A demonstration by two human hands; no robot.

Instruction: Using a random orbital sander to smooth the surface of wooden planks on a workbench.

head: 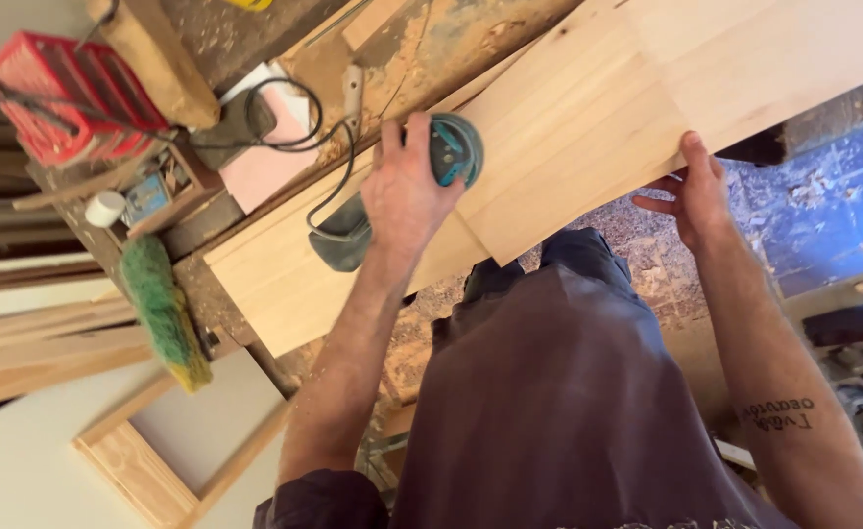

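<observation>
A wide pale wood panel [588,108] lies across a dusty workbench [431,44]. My left hand [402,186] is closed over the top of a teal orbital sander [456,149], which rests flat on the panel near its front edge. The sander's grey dust bag [338,240] sticks out to the left, and a black cord [299,113] loops away behind it. My right hand [696,191] grips the panel's near edge further right, thumb on top and fingers underneath.
At the left stand a red plastic crate [59,93], a small white bottle [106,208], a pink block [260,167] and a green brush [162,309]. A wooden frame [147,460] lies lower left. Sawdust covers the floor [647,255] below the panel.
</observation>
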